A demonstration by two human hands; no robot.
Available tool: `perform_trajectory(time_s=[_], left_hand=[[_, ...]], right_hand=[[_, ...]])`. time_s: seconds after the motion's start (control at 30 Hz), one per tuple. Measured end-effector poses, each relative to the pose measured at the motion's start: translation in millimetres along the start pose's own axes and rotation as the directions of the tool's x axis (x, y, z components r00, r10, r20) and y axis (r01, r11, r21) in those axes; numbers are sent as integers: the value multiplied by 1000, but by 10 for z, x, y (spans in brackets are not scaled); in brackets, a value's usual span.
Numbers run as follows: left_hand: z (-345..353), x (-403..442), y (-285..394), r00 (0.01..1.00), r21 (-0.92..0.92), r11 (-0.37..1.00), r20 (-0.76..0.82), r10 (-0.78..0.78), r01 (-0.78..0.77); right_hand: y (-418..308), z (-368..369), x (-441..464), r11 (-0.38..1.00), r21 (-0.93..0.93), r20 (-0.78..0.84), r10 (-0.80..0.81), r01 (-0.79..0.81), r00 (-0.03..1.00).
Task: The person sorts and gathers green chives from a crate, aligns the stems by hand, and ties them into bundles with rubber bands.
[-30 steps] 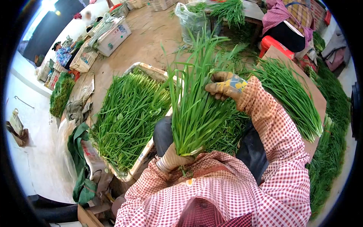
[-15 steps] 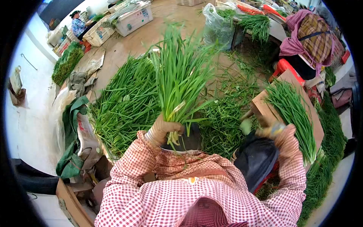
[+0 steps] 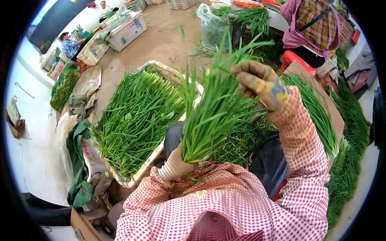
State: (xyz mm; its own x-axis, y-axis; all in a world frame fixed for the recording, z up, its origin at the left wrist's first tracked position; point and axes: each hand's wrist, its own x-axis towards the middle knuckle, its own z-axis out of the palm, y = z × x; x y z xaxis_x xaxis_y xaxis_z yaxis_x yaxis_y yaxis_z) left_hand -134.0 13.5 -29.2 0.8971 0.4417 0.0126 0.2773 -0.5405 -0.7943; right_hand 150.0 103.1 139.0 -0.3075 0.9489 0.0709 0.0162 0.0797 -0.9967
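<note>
My gloved left hand [image 3: 177, 164] is wrapped round the base of a bunch of long green stalks [image 3: 209, 120] in front of my lap. The leaves fan upward and to the right, partly blurred. My gloved right hand [image 3: 259, 82] is raised at the upper right of the bunch, fingers curled together by the leaf tips; what they pinch is too small to make out. A white crate [image 3: 152, 160] full of similar greens [image 3: 132, 116] stands to the left. More stalks [image 3: 317, 112] lie on a cardboard sheet [image 3: 337, 116] at the right.
Loose greens [image 3: 241, 140] lie on the floor between my knees. A clear plastic bag [image 3: 213, 30] and a red stool [image 3: 295, 62] stand ahead. Two people sit by crates [image 3: 126, 32] at the far left. Greens are piled along the right edge.
My right hand was low beside the cardboard half a second ago and is now up at the leaves. The bunch in my left hand has come lower and tilts more to the right.
</note>
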Motion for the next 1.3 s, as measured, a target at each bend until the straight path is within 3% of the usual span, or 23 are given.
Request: perform_trajectory(time_s=[0.03,0.1,0.17,0.27,0.3,0.33,0.37,0.4,0.43,0.47,0.5,0.53,0.57,0.6,0.63,0.67,0.7,0.77,0.93,1.07,1.13,1.27,1.3], left_hand=[[-8,-8,44,993,523,845,20,119,-112],[-45,-19,137,956,955,224,133,263,-195],[-166,12,159,924,871,-452,314,216,-190],[-138,36,260,901,664,-738,385,202,-119],[-158,17,279,906,209,-978,413,90,2],[-205,11,266,900,-303,-945,435,-23,123],[-159,12,271,893,300,-954,433,121,-17],[-126,18,266,906,788,-598,351,238,-148],[-175,33,219,906,788,-598,349,240,-146],[-274,48,141,915,339,-941,373,151,17],[-281,54,123,926,58,-994,360,109,95],[-289,60,105,936,-231,-961,346,67,154],[-223,57,130,920,360,-932,347,181,48],[-184,50,135,918,820,-566,285,275,-84],[-216,26,83,918,820,-566,288,275,-87],[-295,-8,-8,919,353,-935,375,121,-21],[-373,-39,-103,931,-242,-970,362,-55,37],[-377,-23,-246,944,-666,-733,312,-109,136],[-389,-90,-466,920,-683,-722,345,-187,110],[-146,-182,-554,746,-380,-915,648,-157,138],[25,-235,-679,739,-430,-902,620,-263,40],[95,-295,-974,669,-213,-964,694,-266,-162],[171,-321,-1018,673,-237,-961,688,-271,-145]], right_hand=[[-75,4,31,1000,0,-7,5,-5,1000],[-178,24,83,980,-177,65,107,-94,992],[-140,6,153,931,-360,125,120,-67,985],[-60,-86,276,828,-552,228,260,-95,938],[-46,-95,305,741,-660,233,364,-128,902],[-45,-89,313,639,-755,225,465,-148,856],[-29,-93,309,627,-768,223,453,-130,863],[-19,-89,313,627,-768,220,453,-134,864],[-12,-84,325,619,-780,262,457,-92,850],[8,-86,340,611,-790,305,461,-49,833],[156,-163,357,457,-841,414,203,289,887],[158,-154,348,458,-840,416,203,289,887],[158,-139,336,428,-852,407,185,300,894],[159,-120,322,397,-863,401,165,311,901],[165,-86,279,369,-883,347,95,291,933],[204,-95,303,370,-881,351,94,295,932],[282,-120,347,412,-867,328,50,280,943],[368,-143,382,424,-858,280,-84,289,956],[273,-392,473,557,-816,30,-221,151,975],[100,-961,342,580,-810,-213,-430,87,877],[282,-1502,248,875,-437,-377,-386,206,842],[447,-1839,-479,743,-644,-590,-332,-181,736],[531,-1807,-642,745,-565,-650,-136,-356,747]])
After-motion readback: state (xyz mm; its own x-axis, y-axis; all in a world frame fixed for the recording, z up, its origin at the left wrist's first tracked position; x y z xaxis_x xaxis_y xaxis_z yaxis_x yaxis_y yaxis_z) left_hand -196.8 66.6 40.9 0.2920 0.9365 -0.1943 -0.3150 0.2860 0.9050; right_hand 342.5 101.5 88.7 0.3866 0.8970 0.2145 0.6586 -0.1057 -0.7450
